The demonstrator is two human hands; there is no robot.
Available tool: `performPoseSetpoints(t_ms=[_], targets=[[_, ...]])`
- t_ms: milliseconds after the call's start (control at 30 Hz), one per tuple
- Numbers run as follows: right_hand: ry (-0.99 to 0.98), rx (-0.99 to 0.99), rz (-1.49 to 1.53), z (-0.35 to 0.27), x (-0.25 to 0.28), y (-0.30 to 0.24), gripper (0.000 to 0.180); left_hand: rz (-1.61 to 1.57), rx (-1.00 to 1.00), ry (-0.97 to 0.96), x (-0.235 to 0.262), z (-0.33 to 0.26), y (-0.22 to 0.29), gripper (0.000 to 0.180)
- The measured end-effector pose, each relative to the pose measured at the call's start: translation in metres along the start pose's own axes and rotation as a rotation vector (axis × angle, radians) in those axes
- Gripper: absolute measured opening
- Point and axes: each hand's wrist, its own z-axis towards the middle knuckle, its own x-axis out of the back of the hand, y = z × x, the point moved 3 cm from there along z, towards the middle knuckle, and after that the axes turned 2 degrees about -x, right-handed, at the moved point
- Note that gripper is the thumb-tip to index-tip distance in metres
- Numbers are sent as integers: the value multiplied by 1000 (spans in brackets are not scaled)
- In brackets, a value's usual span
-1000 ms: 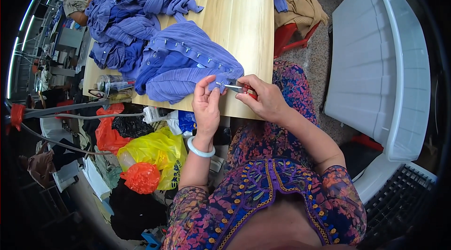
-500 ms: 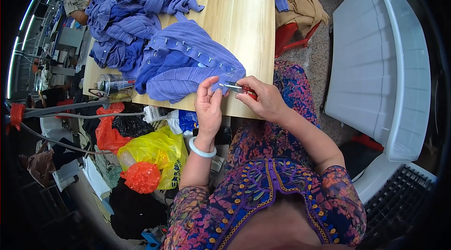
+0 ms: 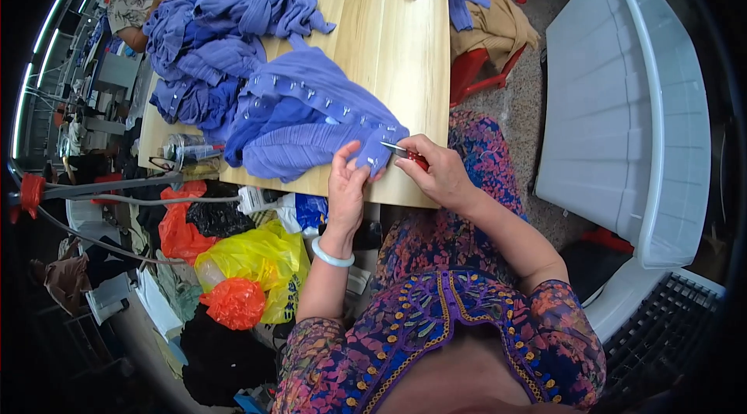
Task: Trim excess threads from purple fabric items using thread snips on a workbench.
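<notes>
A blue-purple ribbed garment [image 3: 296,153] lies on the wooden table in front of me. A row of small pale, shiny fastenings or loops runs along its edge; their exact kind is too small to tell. My left hand [image 3: 347,192] pinches the near corner of this garment at the table's front edge. In my right hand [image 3: 443,177] are small red-handled thread snips [image 3: 403,152], with the metal blade pointing left over the held corner. The blade tip lies close to the cloth; whether it touches, I cannot tell.
More blue-purple garments [image 3: 226,9] are heaped on the table [image 3: 373,33]'s far left. A clear plastic container [image 3: 187,149] stands at its left edge. Below hang yellow [image 3: 272,258] and red bags. A large pale bin [image 3: 599,118] stands right, a tan cloth on a red stool [image 3: 482,75] before it.
The snips' blade has moved up and away from my left fingertips, along the held corner. The garment's corner now hangs further over my left fingers. The whole view has shifted slightly.
</notes>
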Motion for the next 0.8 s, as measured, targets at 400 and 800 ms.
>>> performPoseSetpoints(t_ms=[400,800], targets=[[407,221,84,132,104,-43,31,167,274,-27,25,-2,-31,30],[-92,-384,196,14,-6,76,39,593,250,-78,21,15,-33,26]])
